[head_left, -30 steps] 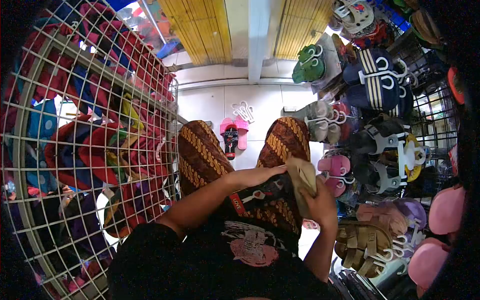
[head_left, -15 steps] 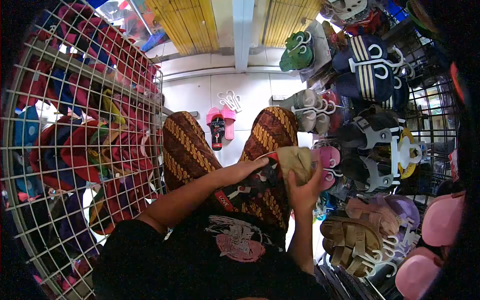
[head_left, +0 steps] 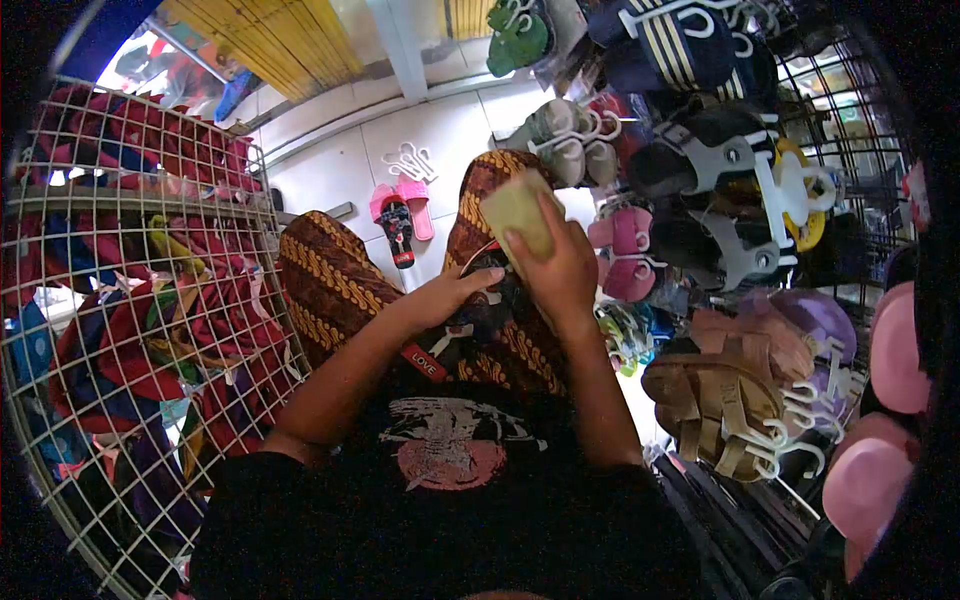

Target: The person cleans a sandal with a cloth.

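A black sandal (head_left: 462,332) with a red "LOVE" patch at its heel lies across my lap, over the brown patterned trousers (head_left: 335,270). My left hand (head_left: 440,300) is closed around its edge, the thumb lying on top. My right hand (head_left: 562,272) grips a folded pale yellow cloth (head_left: 514,218) above the sandal's toe end, which is partly hidden by the hand and cloth. On the floor beyond my knees, a matching black sandal (head_left: 397,232) rests on a pair of pink slides (head_left: 421,212).
White plastic hangers (head_left: 408,163) lie on the tiles behind the slides. A wire grid rack (head_left: 150,300) with colourful goods stands close on my left. Hung footwear crowds the right side, including brown sandals (head_left: 700,410), pink slides (head_left: 632,255) and striped navy slides (head_left: 665,50).
My right hand with the cloth has moved up and left, over the sandal's toe end. My left hand keeps its hold on the sandal. The view has turned and shifted right.
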### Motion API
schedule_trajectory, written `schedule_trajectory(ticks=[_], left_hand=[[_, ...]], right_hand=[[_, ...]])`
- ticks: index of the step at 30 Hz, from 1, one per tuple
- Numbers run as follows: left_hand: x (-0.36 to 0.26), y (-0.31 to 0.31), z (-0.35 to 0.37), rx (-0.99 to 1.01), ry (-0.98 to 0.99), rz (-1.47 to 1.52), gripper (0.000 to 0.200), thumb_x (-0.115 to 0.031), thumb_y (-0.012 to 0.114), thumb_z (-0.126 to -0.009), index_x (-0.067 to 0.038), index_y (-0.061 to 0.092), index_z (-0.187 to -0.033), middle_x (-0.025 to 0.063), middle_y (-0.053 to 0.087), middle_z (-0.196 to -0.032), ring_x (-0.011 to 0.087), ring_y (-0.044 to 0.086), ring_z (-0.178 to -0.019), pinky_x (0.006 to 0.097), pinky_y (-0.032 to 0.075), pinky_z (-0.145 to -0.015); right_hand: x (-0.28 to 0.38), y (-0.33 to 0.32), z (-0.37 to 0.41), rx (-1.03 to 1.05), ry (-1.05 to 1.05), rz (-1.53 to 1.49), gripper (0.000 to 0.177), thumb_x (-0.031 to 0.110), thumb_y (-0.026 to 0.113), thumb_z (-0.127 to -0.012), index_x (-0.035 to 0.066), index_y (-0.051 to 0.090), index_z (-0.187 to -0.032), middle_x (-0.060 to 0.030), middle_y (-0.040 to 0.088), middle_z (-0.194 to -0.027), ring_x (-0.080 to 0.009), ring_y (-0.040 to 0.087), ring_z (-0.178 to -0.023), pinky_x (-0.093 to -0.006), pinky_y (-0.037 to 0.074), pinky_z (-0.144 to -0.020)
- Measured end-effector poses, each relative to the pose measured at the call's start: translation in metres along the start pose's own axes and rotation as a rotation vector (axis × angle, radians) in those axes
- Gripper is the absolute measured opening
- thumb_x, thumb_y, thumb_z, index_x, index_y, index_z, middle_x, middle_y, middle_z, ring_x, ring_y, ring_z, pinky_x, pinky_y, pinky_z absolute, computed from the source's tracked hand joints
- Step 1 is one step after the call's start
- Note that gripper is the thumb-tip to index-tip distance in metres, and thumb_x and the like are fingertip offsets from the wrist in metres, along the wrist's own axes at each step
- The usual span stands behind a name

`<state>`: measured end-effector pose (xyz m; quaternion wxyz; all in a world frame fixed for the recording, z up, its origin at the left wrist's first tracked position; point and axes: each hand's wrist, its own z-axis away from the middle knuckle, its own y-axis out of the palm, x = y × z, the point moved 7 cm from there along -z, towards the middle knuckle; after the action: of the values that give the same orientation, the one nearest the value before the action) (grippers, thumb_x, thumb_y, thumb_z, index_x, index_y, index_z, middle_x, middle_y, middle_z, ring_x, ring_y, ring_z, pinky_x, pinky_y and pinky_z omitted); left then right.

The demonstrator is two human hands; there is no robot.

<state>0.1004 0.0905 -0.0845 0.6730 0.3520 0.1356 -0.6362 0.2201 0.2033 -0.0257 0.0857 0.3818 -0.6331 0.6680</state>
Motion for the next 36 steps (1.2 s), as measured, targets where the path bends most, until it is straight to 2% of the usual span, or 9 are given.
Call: schedule_trajectory(ticks=[3,7,12,16,19,22,26,32,36], left_hand=[[0.004,-0.006,-0.014,-0.112,0.313,0.013,0.054,-0.05,0.053,-0.098,0.0,0.062,-0.115,0.0135,0.072,-0.094,0.0212,0.071,-0.077,0.0322,0.058,-0.067],[0.02,-0.002,-0.014,0.079,0.07,0.353,0.056,-0.051,0.051,-0.099,0.0,0.062,-0.117,0.0138,0.072,-0.095,0.0212,0.071,-0.077,0.032,0.058,-0.068],[0.011,0.001,-0.014,0.022,0.137,0.099,0.059,-0.053,0.046,-0.1,0.001,0.063,-0.117,0.0146,0.073,-0.095,0.022,0.071,-0.074,0.0326,0.059,-0.067],[0.023,-0.006,-0.029,0.055,0.176,0.147,0.06,-0.053,0.045,-0.1,0.001,0.063,-0.115,0.0147,0.073,-0.093,0.0222,0.071,-0.072,0.0317,0.059,-0.066],[0.016,0.002,-0.013,0.103,0.078,0.22,0.057,-0.052,0.045,-0.101,-0.001,0.062,-0.118,0.0113,0.071,-0.097,0.0193,0.069,-0.078,0.0305,0.057,-0.07],[0.019,0.002,-0.02,0.169,0.106,0.154,0.05,-0.049,0.048,-0.1,-0.007,0.059,-0.124,0.0045,0.068,-0.107,0.0147,0.066,-0.09,0.0294,0.055,-0.077],[0.032,-0.001,-0.022,0.174,0.071,0.328,0.049,-0.049,0.05,-0.1,-0.008,0.059,-0.125,0.0044,0.068,-0.106,0.016,0.068,-0.085,0.0308,0.057,-0.074],[0.017,0.009,-0.009,0.157,-0.001,0.381,0.048,-0.048,0.052,-0.099,-0.009,0.058,-0.126,0.0052,0.07,-0.102,0.0169,0.069,-0.079,0.0315,0.058,-0.07],[0.02,0.001,-0.017,0.175,0.044,0.321,0.05,-0.051,0.052,-0.098,-0.009,0.059,-0.125,0.0056,0.07,-0.1,0.0164,0.069,-0.079,0.0303,0.058,-0.07]], right_hand=[[0.011,-0.004,-0.007,0.0,-0.159,-0.161,0.064,0.04,0.075,-0.083,0.013,0.056,-0.137,-0.021,0.066,-0.111,-0.0373,0.065,-0.098,-0.043,0.051,-0.085],[-0.022,0.007,0.012,0.345,0.035,-0.128,0.067,0.044,0.075,-0.082,0.013,0.054,-0.139,-0.02,0.064,-0.124,-0.0344,0.063,-0.114,-0.0408,0.05,-0.094],[-0.019,-0.001,0.005,0.137,0.191,0.034,0.069,0.046,0.074,-0.083,0.012,0.053,-0.138,-0.0204,0.063,-0.126,-0.036,0.063,-0.114,-0.041,0.05,-0.093],[-0.014,0.008,0.017,0.165,-0.072,-0.122,0.068,0.046,0.073,-0.084,0.011,0.052,-0.138,-0.0222,0.064,-0.122,-0.037,0.063,-0.112,-0.0414,0.051,-0.092],[-0.031,0.0,0.019,0.262,0.099,-0.08,0.07,0.047,0.073,-0.083,0.01,0.052,-0.139,-0.0229,0.064,-0.121,-0.0377,0.063,-0.111,-0.0416,0.051,-0.092],[-0.024,-0.004,0.011,0.149,0.196,0.047,0.071,0.05,0.072,-0.083,0.01,0.052,-0.139,-0.0227,0.064,-0.12,-0.0385,0.063,-0.109,-0.0418,0.051,-0.092],[-0.012,0.004,0.016,0.127,-0.07,-0.029,0.07,0.051,0.071,-0.083,0.012,0.052,-0.139,-0.0217,0.067,-0.111,-0.0392,0.065,-0.101,-0.0448,0.052,-0.086],[-0.025,0.001,0.01,0.161,0.188,0.115,0.069,0.048,0.074,-0.081,0.014,0.054,-0.138,-0.0215,0.066,-0.115,-0.0384,0.065,-0.103,-0.0437,0.053,-0.086],[0.002,0.003,0.011,0.09,-0.074,0.041,0.066,0.047,0.073,-0.082,0.017,0.054,-0.138,-0.02,0.067,-0.112,-0.0379,0.066,-0.1,-0.0449,0.053,-0.084]])
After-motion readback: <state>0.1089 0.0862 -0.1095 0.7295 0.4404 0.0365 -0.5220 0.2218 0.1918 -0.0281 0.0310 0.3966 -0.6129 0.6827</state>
